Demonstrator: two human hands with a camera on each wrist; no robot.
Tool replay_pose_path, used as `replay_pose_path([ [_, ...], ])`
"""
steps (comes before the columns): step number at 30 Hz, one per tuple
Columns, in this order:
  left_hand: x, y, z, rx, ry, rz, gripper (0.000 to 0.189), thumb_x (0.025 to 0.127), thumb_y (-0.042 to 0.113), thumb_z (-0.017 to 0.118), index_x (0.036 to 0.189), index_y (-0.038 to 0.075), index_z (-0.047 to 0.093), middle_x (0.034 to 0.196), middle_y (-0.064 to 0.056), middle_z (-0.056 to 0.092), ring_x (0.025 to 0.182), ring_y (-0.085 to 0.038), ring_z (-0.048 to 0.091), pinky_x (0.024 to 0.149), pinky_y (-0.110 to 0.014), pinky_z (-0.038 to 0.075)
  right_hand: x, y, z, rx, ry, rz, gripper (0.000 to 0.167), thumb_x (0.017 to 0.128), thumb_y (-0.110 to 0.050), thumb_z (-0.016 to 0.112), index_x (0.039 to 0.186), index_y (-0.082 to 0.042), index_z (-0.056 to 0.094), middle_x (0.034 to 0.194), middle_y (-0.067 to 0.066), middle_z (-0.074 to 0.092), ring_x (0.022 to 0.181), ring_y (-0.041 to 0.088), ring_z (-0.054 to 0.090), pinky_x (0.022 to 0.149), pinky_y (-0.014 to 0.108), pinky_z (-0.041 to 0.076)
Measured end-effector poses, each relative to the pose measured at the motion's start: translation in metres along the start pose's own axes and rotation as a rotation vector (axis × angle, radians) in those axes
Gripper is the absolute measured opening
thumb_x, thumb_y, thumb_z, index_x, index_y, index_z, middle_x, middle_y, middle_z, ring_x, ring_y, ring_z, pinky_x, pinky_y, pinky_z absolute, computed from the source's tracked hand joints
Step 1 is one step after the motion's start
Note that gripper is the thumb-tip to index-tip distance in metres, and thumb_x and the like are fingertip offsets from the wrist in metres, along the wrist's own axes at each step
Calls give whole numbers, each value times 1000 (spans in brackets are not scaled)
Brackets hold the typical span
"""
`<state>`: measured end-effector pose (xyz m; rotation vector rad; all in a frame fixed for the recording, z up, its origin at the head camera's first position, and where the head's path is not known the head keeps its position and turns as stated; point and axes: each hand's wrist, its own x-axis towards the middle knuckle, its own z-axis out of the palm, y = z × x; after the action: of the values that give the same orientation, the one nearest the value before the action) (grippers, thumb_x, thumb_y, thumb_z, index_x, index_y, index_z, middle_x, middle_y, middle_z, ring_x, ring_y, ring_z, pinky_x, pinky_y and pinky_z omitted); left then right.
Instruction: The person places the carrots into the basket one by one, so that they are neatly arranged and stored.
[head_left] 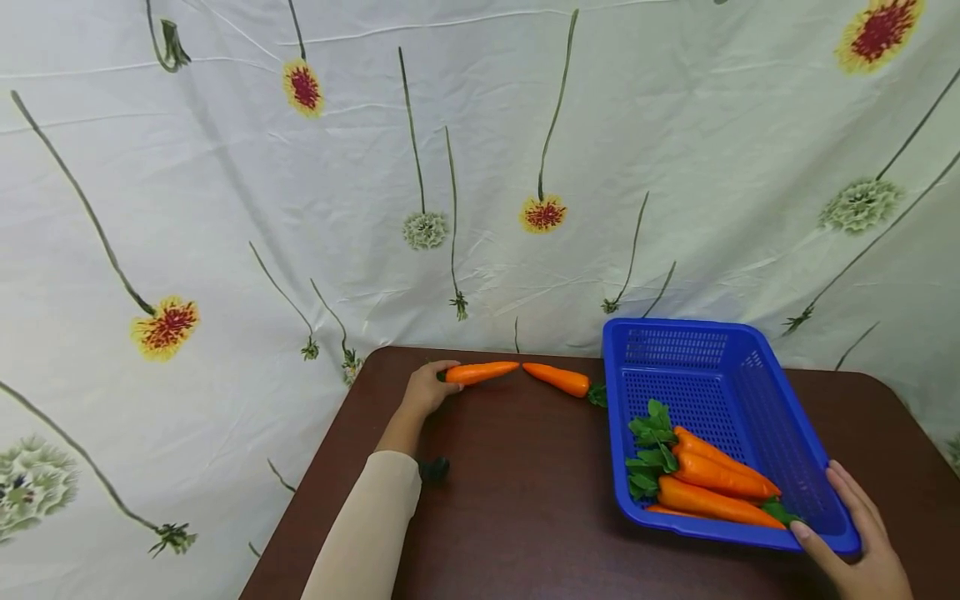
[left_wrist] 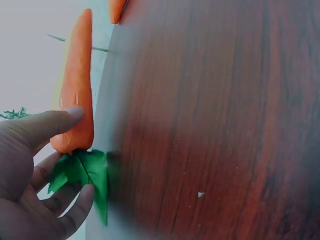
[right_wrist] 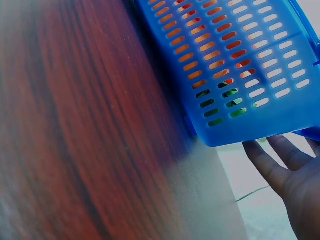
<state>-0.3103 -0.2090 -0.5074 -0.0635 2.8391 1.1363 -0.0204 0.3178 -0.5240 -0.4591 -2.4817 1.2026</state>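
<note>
An orange carrot [head_left: 483, 372] with green leaves is pinched near its leafy end by my left hand [head_left: 427, 387], at the table's far edge. The left wrist view shows the thumb lying along the carrot [left_wrist: 79, 80], the fingers behind it and around the leaves [left_wrist: 90, 172]. My right hand [head_left: 862, 533] holds the near right corner of a blue plastic basket [head_left: 798, 425], thumb over the near rim and fingers at the right side. Inside the basket, several carrots [head_left: 716, 475] lie toward the near end. Seen from the right wrist, fingertips [right_wrist: 252, 150] meet the basket's rim.
Another carrot [head_left: 557, 379] lies on the brown table [head_left: 517, 492] between the held one and the basket, its leaves against the basket's left side. Right behind the table hangs a pale flowered cloth [head_left: 360, 167]. A small dark object [head_left: 435, 469] is at my left wrist.
</note>
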Motion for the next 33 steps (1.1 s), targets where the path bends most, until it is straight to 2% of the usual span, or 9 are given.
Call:
replay_pose_path([
  [3, -1, 0, -1, -22, 19, 20, 47, 89, 25, 79, 134, 23, 67, 146, -13, 57, 135, -38, 51, 113, -58, 40, 0, 0, 0, 4, 9, -12, 86, 94, -27, 73, 162, -34, 21, 155, -42, 11, 136, -27, 4, 96, -5, 2],
  [13, -8, 9, -8, -49, 44, 94, 48, 90, 28, 78, 137, 24, 65, 151, -10, 54, 150, -37, 35, 121, -60, 29, -1, 0, 1, 8, 19, -17, 86, 94, -25, 73, 162, -33, 21, 155, -42, 11, 137, -27, 5, 97, -5, 2],
  [21, -17, 20, -11, -75, 62, 156, 51, 89, 32, 79, 137, 22, 66, 139, -9, 61, 130, -33, 54, 112, -56, 41, -1, -1, 1, -4, 22, -9, 86, 94, -26, 73, 162, -33, 21, 156, -41, 11, 137, -27, 4, 99, -3, 1],
  [25, -20, 27, -13, -76, 68, 191, 51, 88, 34, 80, 136, 22, 67, 136, -8, 63, 128, -32, 56, 111, -54, 43, 0, 0, 2, -8, 19, -1, 86, 94, -27, 72, 162, -32, 20, 156, -41, 10, 141, -24, 3, 99, -2, 1],
  [28, -23, 34, -14, -72, 66, 217, 51, 87, 35, 81, 135, 24, 67, 138, -7, 64, 134, -31, 54, 114, -55, 41, -1, -1, 2, -1, 22, -4, 86, 94, -27, 73, 162, -33, 21, 157, -40, 11, 142, -22, 4, 98, -3, 2],
  [33, -31, 51, -14, -73, 66, 286, 50, 86, 36, 81, 133, 24, 69, 130, -5, 66, 120, -29, 59, 105, -52, 47, -1, -1, 1, 5, 28, -12, 85, 94, -26, 73, 161, -34, 22, 157, -41, 12, 139, -24, 5, 97, -6, 3],
])
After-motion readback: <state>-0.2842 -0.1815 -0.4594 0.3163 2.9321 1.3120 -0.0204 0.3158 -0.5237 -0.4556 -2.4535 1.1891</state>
